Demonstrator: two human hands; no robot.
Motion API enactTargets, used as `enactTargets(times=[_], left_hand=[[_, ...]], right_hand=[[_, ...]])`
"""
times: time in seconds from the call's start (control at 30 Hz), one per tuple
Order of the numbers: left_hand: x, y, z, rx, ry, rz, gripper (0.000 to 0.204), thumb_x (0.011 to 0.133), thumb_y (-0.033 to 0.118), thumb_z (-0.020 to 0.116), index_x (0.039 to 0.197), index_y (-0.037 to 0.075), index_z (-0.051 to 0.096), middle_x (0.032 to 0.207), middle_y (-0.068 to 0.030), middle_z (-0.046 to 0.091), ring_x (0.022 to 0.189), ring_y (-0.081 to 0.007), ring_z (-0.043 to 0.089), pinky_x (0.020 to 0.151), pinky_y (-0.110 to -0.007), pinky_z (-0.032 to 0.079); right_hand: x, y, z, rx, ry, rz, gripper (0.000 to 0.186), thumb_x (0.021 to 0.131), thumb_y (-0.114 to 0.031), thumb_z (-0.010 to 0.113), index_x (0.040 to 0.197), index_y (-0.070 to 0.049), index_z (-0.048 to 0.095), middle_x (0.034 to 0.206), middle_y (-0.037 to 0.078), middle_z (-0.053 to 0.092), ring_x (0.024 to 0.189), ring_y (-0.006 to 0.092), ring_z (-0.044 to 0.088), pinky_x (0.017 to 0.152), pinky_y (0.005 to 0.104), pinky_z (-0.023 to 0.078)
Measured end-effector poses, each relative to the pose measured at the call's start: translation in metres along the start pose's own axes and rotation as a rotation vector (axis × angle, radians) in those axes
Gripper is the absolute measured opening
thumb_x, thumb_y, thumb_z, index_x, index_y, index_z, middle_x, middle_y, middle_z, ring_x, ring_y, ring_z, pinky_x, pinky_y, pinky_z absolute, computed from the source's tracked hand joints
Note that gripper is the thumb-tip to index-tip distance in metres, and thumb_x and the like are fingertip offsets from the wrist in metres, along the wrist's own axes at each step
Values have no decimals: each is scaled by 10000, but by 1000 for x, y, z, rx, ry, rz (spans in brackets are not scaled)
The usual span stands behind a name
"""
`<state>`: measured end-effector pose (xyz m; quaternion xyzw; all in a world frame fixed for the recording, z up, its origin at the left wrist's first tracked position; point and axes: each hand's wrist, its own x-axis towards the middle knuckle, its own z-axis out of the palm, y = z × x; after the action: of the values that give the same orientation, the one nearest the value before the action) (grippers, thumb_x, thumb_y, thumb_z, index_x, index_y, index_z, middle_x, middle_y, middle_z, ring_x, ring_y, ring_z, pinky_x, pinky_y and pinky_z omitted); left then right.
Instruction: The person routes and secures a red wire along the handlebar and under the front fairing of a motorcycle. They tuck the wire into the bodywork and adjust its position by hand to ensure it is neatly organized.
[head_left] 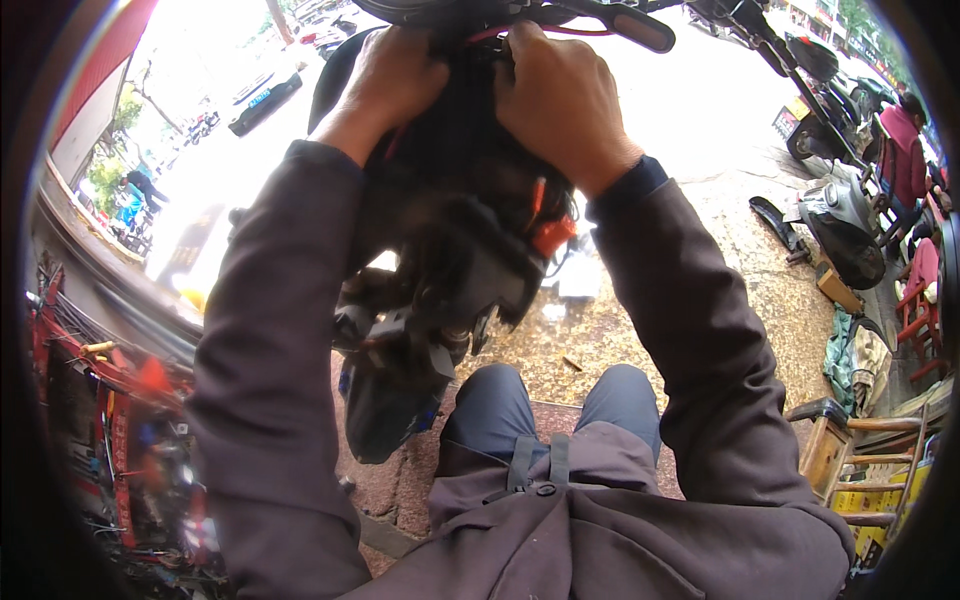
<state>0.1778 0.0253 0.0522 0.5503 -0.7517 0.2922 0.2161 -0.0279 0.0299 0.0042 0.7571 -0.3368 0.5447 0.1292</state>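
Both arms reach forward to the dark front of a scooter (450,230), just under its handlebar grip (640,28). My left hand (395,80) is closed against the upper left of the dark bodywork; whatever its fingers hold is hidden. Across from it, my right hand (565,105) has its fingers curled and closed beside a thin pinkish-red cable (575,30), and I cannot make out what is in them. Below my right wrist, an orange-red part (553,235) hangs at the scooter's side. The black wheel (390,415) shows lower down, left of my knees.
Red racks with tangled tools and wires (120,430) stand at the left. On the right are a wooden chair (840,450), a cloth bundle (855,355) and a dark grey scooter part (840,225). A person in dark red (903,150) is beyond. Worn, speckled flooring (700,260) lies ahead.
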Motion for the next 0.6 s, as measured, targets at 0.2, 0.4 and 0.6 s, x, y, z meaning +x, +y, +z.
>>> enactTargets(times=[0.2,0.4,0.6], left_hand=[[2,2,5,-3,-2,-77,352,799,207,576,1058,-11,674,1055,-289,657,1055,-461,603,920,-500,475],[5,-2,4,-35,10,-85,327,780,289,619,1003,84,742,996,-217,710,978,-416,668,864,-516,534],[1,4,-4,-104,-42,-124,344,792,269,604,1033,63,737,1008,-236,706,1006,-408,663,886,-499,528]], right_hand=[[-18,-15,20,486,14,382,305,826,-212,679,984,49,667,835,256,699,841,446,686,795,482,555],[-27,-37,42,554,93,544,351,801,-220,720,1040,37,695,996,259,710,971,440,673,876,470,534],[-25,-28,44,713,112,463,273,778,-198,739,991,-27,742,943,205,732,929,399,692,862,449,541]])
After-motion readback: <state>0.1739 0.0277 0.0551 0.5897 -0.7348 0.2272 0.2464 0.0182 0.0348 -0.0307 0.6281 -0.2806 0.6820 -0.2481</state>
